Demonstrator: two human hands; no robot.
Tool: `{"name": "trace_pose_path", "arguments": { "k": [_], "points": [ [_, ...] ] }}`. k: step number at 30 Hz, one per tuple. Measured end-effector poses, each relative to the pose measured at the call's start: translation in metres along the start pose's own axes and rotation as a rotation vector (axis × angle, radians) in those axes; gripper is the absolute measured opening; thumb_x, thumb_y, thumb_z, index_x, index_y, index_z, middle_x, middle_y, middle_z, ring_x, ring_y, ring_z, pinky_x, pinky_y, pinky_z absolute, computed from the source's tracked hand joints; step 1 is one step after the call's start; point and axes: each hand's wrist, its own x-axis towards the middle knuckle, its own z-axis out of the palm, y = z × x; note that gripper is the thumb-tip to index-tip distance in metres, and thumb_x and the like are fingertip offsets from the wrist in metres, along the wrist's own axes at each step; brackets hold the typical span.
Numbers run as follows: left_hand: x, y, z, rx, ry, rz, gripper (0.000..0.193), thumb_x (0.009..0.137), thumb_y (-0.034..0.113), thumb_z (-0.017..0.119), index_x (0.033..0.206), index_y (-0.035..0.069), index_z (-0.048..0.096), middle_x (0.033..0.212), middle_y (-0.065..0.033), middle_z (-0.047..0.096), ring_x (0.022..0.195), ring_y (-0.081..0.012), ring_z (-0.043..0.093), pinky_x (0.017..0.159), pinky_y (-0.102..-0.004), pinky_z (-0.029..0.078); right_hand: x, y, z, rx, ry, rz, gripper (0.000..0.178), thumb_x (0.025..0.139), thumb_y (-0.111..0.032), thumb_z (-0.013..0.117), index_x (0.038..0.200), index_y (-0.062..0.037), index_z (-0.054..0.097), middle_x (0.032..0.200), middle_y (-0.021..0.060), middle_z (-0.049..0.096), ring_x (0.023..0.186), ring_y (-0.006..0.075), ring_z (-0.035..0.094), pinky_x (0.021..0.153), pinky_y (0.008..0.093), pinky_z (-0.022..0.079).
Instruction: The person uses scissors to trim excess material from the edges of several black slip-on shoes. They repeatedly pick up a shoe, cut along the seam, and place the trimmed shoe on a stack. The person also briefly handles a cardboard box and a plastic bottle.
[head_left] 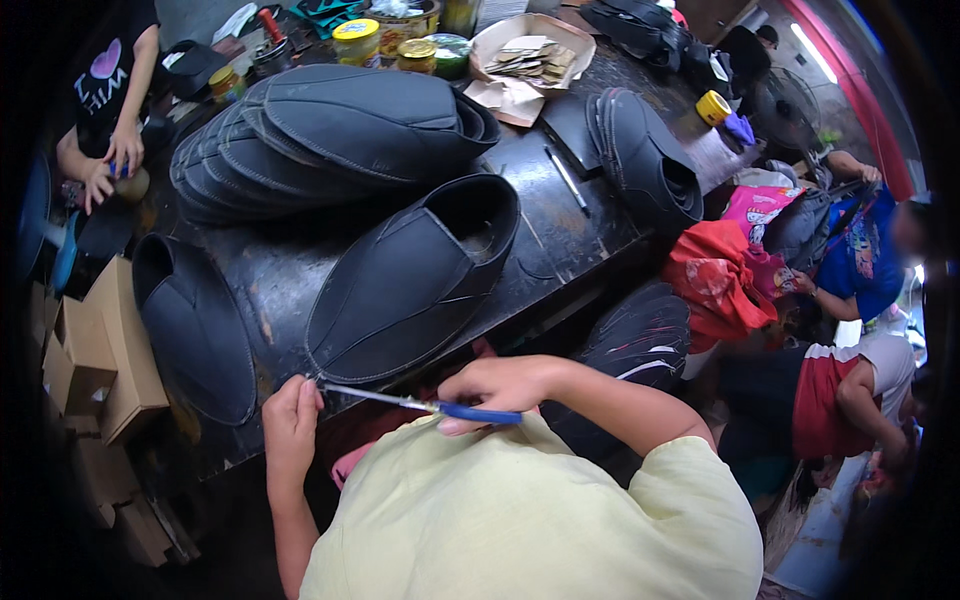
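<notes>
My right hand [490, 388] is closed round a slim blue-handled tool [380, 397] with a long, narrow metal shaft, held close to my body. Its kind I cannot make out. The shaft points left to my left hand [291, 408], whose thumb and fingers pinch at the tip; any small piece there is hidden. Just beyond the tool, a black stitched shoe upper [400, 290] lies at the table's near edge, its opening facing away to the right. Left of it rests another black upper [195, 325].
On the dark table [540, 225] lie a row of nested black uppers [330, 130], a smaller stack [645, 155], a pen [567, 180], lidded jars [356, 42] and a paper-lined tray [530, 60]. Cardboard boxes [115, 340] stand left. Other people work left and right; a red bag [715, 280] sits right.
</notes>
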Motion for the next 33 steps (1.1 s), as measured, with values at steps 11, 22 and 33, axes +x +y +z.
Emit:
{"name": "trace_pose_path", "arguments": {
  "k": [11, 22, 33],
  "points": [
    [-0.016, 0.016, 0.001, 0.054, 0.088, 0.034, 0.032, 0.105, 0.013, 0.052, 0.077, -0.002, 0.055, 0.065, -0.0113, 0.05, 0.058, -0.0206, 0.049, 0.058, -0.037, 0.039, 0.074, 0.017, 0.025, 0.65, -0.191, -0.102, 0.067, 0.097, -0.071, 0.057, 0.087, -0.0053, 0.061, 0.082, 0.0061, 0.059, 0.071, 0.0131, 0.06, 0.066, 0.0266, 0.051],
    [-0.021, 0.002, -0.019, -0.037, 0.158, -0.027, 0.034, 0.105, 0.012, 0.051, 0.074, 0.0, 0.053, 0.065, -0.0058, 0.048, 0.059, -0.0139, 0.045, 0.056, -0.0325, 0.035, 0.061, 0.007, 0.015, 0.455, -0.038, -0.08, 0.043, 0.092, -0.04, 0.081, 0.074, -0.0056, 0.063, 0.062, 0.0002, 0.057, 0.057, 0.0085, 0.058, 0.052, 0.0283, 0.043],
    [0.033, 0.051, -0.019, 0.418, 0.251, 0.236, 0.041, 0.084, 0.008, 0.073, 0.124, 0.004, 0.064, 0.132, -0.0158, 0.06, 0.124, -0.0358, 0.057, 0.107, -0.0453, 0.044, -0.023, -0.014, -0.055, -0.429, 1.137, -0.267, 0.032, 0.077, -0.016, 0.087, 0.094, -0.0005, 0.064, 0.08, 0.0154, 0.062, 0.071, 0.0335, 0.064, 0.067, 0.0394, 0.051]
  ]
}}
